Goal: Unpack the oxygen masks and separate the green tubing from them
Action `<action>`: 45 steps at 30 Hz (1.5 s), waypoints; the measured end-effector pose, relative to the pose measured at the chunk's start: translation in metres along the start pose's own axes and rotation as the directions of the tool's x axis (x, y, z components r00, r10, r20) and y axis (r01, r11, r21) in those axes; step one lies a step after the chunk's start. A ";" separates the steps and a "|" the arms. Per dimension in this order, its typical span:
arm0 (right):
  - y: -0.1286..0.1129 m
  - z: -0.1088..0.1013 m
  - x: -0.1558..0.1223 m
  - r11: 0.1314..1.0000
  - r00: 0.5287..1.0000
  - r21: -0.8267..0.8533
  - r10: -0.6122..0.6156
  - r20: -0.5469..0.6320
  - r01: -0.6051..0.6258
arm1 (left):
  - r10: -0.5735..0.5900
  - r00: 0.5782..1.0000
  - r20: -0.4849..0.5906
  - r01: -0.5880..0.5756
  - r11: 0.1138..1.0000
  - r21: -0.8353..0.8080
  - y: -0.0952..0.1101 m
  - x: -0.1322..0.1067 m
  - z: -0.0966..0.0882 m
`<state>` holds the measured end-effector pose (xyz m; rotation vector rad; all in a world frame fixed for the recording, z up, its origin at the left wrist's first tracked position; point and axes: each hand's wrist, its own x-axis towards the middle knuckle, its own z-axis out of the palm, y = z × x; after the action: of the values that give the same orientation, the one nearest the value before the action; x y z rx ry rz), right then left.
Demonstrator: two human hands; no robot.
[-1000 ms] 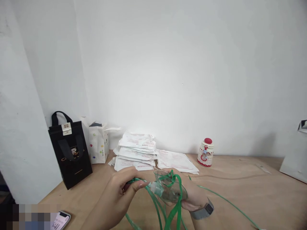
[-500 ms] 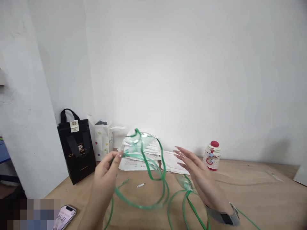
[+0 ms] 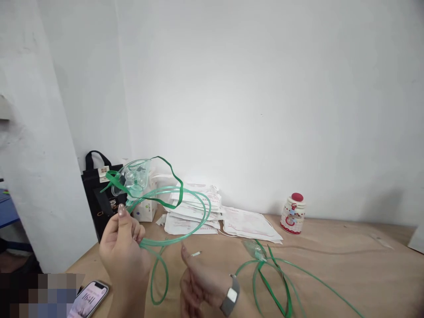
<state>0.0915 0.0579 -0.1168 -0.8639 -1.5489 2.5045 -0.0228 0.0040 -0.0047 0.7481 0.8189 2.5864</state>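
Observation:
My left hand [image 3: 123, 247] is raised at the lower left, fingers closed on green tubing [image 3: 185, 207] that carries a clear oxygen mask [image 3: 132, 179] with a green strap, held up in front of the black bag. The tubing loops out to the right and down below the hand. My right hand [image 3: 195, 282], with a grey watch at the wrist, sits low in the middle, palm up, fingers loosely spread and holding nothing. A second clear mask [image 3: 253, 249] with green tubing [image 3: 271, 282] lies on the wooden table [image 3: 347, 274] to its right.
A stack of white sealed packets [image 3: 195, 212] lies against the back wall. A black paper bag [image 3: 99, 198] and a small white bag [image 3: 145, 211] stand at the left. A red-capped jar [image 3: 293, 213] stands at the right. A phone [image 3: 89, 298] lies at the table's near left edge.
My left hand has swung the mask and tubing up and to the left. My right hand has dropped from beside the packets to low centre, palm up.

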 end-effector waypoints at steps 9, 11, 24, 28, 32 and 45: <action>-0.021 0.004 -0.032 0.627 0.872 0.621 -0.436 -0.220 0.470 | -0.307 0.939 0.156 0.332 0.926 -0.178 0.013 0.003 -0.005; -0.035 -0.003 -0.055 0.542 0.814 0.613 -0.458 -0.357 0.574 | -0.297 0.943 0.151 0.322 0.929 -0.184 0.017 0.008 -0.009; -0.050 -0.048 -0.152 0.340 0.136 -0.122 -0.644 -0.753 0.933 | -0.335 0.935 0.120 0.349 0.927 -0.135 0.010 0.027 -0.018; -0.054 -0.034 -0.162 0.331 0.036 -0.296 -0.718 -0.695 0.896 | -0.358 0.911 0.205 0.372 0.928 -0.034 0.006 0.022 -0.014; -0.054 -0.010 -0.158 0.309 0.048 -0.405 -0.841 -0.539 0.861 | -0.418 0.860 0.294 0.397 0.909 0.131 0.001 0.010 -0.005; -0.056 0.010 -0.137 0.484 0.085 -0.533 -0.790 -0.607 0.694 | -0.446 0.811 0.378 0.378 0.893 0.243 -0.003 -0.017 0.007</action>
<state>0.1895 0.0301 -0.0086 -0.7289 -1.2255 0.9702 -0.0051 0.0016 -0.0080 1.0050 0.9255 1.8909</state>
